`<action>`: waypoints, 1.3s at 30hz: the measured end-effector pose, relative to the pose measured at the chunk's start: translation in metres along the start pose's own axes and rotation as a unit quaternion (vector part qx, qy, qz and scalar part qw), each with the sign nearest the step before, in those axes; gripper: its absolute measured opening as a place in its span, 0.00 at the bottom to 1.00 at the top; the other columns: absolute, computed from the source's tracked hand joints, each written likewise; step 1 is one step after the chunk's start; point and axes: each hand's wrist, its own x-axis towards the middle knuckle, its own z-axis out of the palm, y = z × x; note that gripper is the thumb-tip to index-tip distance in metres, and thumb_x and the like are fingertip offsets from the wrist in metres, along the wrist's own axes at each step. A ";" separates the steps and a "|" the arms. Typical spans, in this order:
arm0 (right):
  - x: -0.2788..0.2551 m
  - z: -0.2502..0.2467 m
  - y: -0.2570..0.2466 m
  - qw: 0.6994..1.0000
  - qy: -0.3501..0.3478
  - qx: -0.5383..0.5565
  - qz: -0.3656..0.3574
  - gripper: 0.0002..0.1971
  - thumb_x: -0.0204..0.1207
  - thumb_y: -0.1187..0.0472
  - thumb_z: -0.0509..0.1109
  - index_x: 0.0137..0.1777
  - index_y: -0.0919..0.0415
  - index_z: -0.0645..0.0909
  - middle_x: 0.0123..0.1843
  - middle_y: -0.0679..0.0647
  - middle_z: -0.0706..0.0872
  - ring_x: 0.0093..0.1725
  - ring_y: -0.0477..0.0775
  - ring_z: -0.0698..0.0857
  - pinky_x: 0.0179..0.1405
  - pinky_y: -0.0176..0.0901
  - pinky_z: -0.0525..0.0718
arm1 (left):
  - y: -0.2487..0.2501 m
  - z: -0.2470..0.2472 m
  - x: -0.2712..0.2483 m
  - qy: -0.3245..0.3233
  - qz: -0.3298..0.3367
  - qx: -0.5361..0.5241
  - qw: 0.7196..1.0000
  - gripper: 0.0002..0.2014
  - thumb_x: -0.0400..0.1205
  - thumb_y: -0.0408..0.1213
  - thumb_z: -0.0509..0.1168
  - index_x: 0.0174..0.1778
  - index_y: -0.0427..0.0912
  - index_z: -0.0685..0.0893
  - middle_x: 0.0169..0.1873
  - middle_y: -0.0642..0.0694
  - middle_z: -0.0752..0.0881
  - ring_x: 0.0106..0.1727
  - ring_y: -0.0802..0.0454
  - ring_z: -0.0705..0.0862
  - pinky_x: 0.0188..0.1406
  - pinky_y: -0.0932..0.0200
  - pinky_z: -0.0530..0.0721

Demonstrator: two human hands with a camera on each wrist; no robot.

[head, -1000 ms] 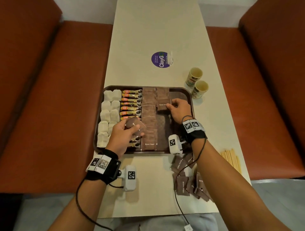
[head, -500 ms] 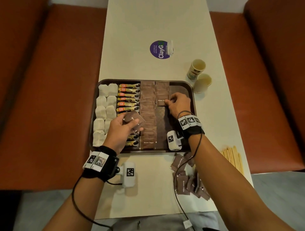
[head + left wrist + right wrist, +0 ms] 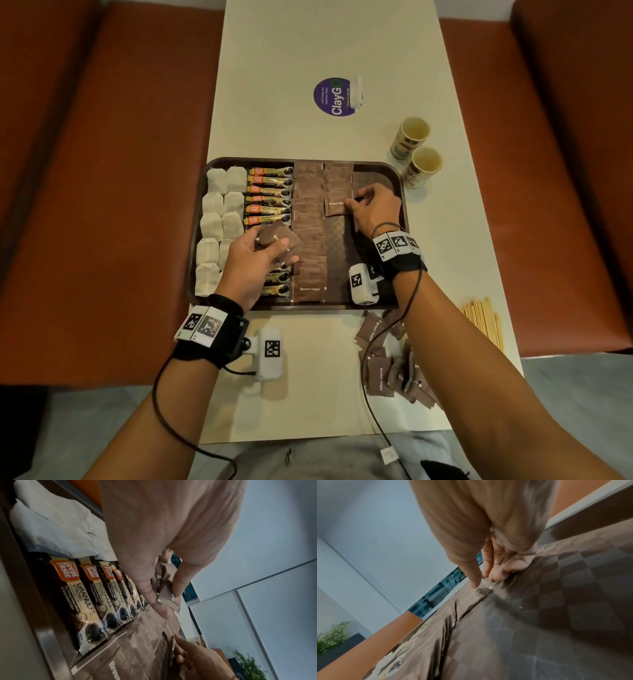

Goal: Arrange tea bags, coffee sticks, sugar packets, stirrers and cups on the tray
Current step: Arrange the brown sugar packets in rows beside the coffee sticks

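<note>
A dark brown tray (image 3: 308, 307) holds white tea bags (image 3: 219, 205) at its left, then a column of coffee sticks (image 3: 270, 190), then two columns of brown sugar packets (image 3: 308, 192). My left hand (image 3: 274, 250) hovers over the coffee sticks and grips a small stack of sugar packets (image 3: 279, 236). The left wrist view shows thumb and fingers of the left hand (image 3: 164, 595) pinching that stack (image 3: 169, 599). My right hand (image 3: 351, 202) pinches the right edge of the nearest packet (image 3: 335, 205) in the second column. In the right wrist view, the right hand (image 3: 483, 582) has its fingertips on that packet (image 3: 481, 592).
Two paper cups (image 3: 423, 166) stand on the table just beyond the tray's far right corner. Wooden stirrers (image 3: 483, 322) lie at the table's right edge. Loose sugar packets (image 3: 387, 373) are heaped near the front, under my right forearm. A purple sticker (image 3: 334, 97) marks the far table.
The head view has shifted a little. Both hands stay where they were: the left keeps its stack, the right stays on the packet's edge.
</note>
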 end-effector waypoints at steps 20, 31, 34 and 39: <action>-0.122 -0.005 -0.054 0.962 -0.175 0.081 -0.194 0.04 0.82 0.55 0.73 0.51 0.53 0.88 0.42 0.48 0.89 0.41 0.45 0.86 0.43 0.38 0.86 | 0.016 -0.003 -0.032 -0.013 0.014 -0.020 1.000 0.14 0.86 0.36 0.72 0.68 0.40 0.86 0.54 0.40 0.93 0.48 0.47 0.93 0.51 0.46 0.94; -0.126 -0.012 -0.071 0.964 -0.121 0.103 -0.213 0.08 0.83 0.55 0.72 0.55 0.56 0.89 0.41 0.47 0.89 0.38 0.35 0.82 0.39 0.22 0.78 | 0.019 -0.020 -0.041 0.008 0.046 0.018 0.999 0.06 0.86 0.33 0.73 0.57 0.40 0.88 0.47 0.42 0.90 0.40 0.50 0.89 0.42 0.53 0.91; -0.132 -0.006 -0.067 0.966 -0.124 0.132 -0.184 0.08 0.81 0.53 0.74 0.55 0.55 0.88 0.43 0.48 0.89 0.43 0.43 0.87 0.42 0.28 0.82 | 0.019 -0.019 -0.041 0.016 0.054 0.011 0.998 0.06 0.86 0.34 0.72 0.58 0.39 0.87 0.48 0.39 0.89 0.40 0.50 0.89 0.42 0.52 0.91; -0.132 0.000 -0.058 0.969 -0.129 0.144 -0.152 0.07 0.80 0.55 0.76 0.53 0.56 0.87 0.43 0.51 0.89 0.44 0.51 0.89 0.45 0.38 0.88 | 0.019 -0.016 -0.041 0.013 0.050 0.017 0.999 0.07 0.86 0.34 0.72 0.59 0.40 0.88 0.49 0.39 0.89 0.41 0.50 0.89 0.41 0.54 0.91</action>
